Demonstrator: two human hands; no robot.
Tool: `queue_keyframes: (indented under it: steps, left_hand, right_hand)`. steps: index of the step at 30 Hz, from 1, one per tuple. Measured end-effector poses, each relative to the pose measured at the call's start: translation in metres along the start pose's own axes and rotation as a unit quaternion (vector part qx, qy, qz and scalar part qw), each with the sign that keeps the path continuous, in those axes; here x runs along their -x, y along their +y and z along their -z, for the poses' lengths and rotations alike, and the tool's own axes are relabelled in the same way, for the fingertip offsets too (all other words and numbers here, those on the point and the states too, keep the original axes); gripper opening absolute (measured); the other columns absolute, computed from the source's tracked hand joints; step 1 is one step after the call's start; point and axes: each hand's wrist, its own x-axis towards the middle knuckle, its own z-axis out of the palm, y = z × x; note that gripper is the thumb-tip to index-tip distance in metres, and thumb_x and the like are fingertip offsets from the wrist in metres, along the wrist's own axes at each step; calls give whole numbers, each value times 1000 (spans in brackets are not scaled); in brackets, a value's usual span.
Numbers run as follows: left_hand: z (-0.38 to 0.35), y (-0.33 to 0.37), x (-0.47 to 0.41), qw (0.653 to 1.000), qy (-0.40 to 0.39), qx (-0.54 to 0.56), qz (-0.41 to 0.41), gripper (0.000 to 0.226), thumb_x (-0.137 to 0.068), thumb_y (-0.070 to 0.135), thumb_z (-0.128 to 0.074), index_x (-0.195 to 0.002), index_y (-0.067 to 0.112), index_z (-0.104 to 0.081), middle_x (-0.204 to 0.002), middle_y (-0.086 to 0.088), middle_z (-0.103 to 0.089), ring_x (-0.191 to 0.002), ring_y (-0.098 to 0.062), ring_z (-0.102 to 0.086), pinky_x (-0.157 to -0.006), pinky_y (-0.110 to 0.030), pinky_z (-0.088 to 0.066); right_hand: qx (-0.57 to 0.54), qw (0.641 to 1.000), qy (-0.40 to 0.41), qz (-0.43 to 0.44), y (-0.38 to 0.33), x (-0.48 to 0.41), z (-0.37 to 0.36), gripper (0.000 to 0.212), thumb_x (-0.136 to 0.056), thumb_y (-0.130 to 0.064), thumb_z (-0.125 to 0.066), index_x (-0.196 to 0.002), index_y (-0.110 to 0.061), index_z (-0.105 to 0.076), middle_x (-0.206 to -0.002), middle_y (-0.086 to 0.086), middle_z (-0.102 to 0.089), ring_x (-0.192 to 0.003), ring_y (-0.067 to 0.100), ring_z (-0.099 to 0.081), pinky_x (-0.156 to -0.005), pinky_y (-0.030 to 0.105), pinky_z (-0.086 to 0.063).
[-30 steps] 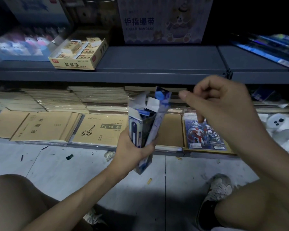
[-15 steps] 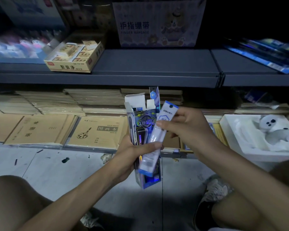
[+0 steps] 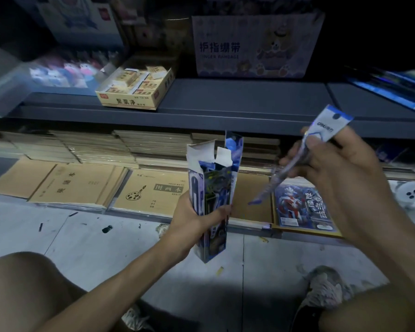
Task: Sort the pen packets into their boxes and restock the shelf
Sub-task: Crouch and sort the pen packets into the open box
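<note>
Blue-printed pen box [image 3: 211,200] upright, top flaps open. Left hand [image 3: 197,219] wrapped round its lower half, thumb across the front. Right of the box, not touching it: right hand [image 3: 333,168] pinching one pen packet [image 3: 331,127], tilted, white-blue header up, tail pointing down toward the box. Packet is blurred. Behind the box: brown notebooks [image 3: 151,190] lying flat. Up-left of the box: yellow carton [image 3: 134,92] on the grey shelf [image 3: 237,101].
</note>
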Motion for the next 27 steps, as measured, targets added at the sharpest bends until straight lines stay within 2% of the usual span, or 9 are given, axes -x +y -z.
queue_keyframes:
  steps: [2, 4, 6, 9, 12, 17, 20, 24, 27]
  left_hand:
    - [1, -1, 3, 998, 9, -56, -40, 45, -77, 16, -90, -116, 9, -69, -101, -4, -79, -95, -28, -76, -83, -48, -64]
    - [0, 0, 7, 995, 15, -75, -69, 41, -78, 18, -89, -112, 8, -68, -94, -8, -78, -87, -40, -74, -73, -56, -62]
    - [-1, 3, 10, 993, 18, -80, -88, 42, -76, 22, -88, -111, 11, -67, -93, -5, -78, -81, -45, -73, -65, -58, -61]
    - [-2, 2, 10, 990, 7, -96, -107, 41, -80, 1, -85, -115, 6, -65, -88, 8, -77, -75, -10, -75, -62, -23, -59]
    - [-2, 0, 8, 988, 12, -104, -114, 41, -80, -3, -83, -116, 6, -65, -92, 9, -77, -80, -3, -74, -66, -16, -55]
    - [-2, -2, 4, 987, 24, -104, -117, 38, -81, -4, -81, -116, 1, -66, -93, 5, -79, -80, -8, -76, -64, -17, -55]
    - [-2, -5, 2, 987, 25, -109, -114, 35, -81, -4, -81, -112, 2, -66, -86, 5, -77, -73, -5, -73, -60, -17, -54]
    - [-7, -6, 2, 988, 19, -105, -108, 41, -80, -1, -83, -116, 7, -67, -99, 4, -79, -92, -11, -76, -75, -19, -58]
    - [-10, -6, 4, 989, 12, -101, -103, 43, -80, -2, -83, -117, 10, -66, -100, 6, -78, -92, -10, -76, -76, -19, -58]
  right_hand:
    - [-43, 998, -41, -5, -4, 3, -1, 18, -96, -12, -65, -113, -14, -62, -75, 2, -60, -74, 19, -63, -63, 26, -50]
    - [-30, 997, -71, 14, -8, 7, -1, 44, -77, -17, -81, -117, -18, -63, -76, -2, -56, -73, 13, -56, -67, 20, -48]
    - [17, 996, -80, 43, -11, 11, -2, 44, -74, -17, -75, -117, -22, -67, -82, -3, -59, -79, 9, -60, -75, 18, -51]
    - [94, 990, -102, 29, -17, 14, -1, 29, -88, -16, -68, -114, -26, -74, -103, -6, -75, -101, 13, -72, -89, 30, -56]
    - [255, 960, -114, 26, -18, 16, 4, 23, -101, -22, -59, -115, -32, -74, -105, -10, -79, -97, 10, -75, -94, 34, -57]
    - [208, 970, -75, 99, -21, 14, 11, 16, -86, -38, -68, -98, -33, -79, -96, -10, -80, -83, 19, -79, -71, 31, -65]
    - [171, 983, -45, 51, -3, -14, 23, 18, -78, -48, -84, -94, -43, -79, -92, -11, -81, -80, 22, -80, -64, 25, -64]
    - [190, 981, -32, 19, 42, -58, 33, 29, -59, -45, -70, -85, -57, -74, -82, -27, -75, -78, 5, -78, -60, 17, -59]
    - [214, 975, -59, 11, 63, -79, 37, 31, -55, -48, -71, -85, -43, -76, -86, -27, -76, -77, -6, -73, -67, 11, -56]
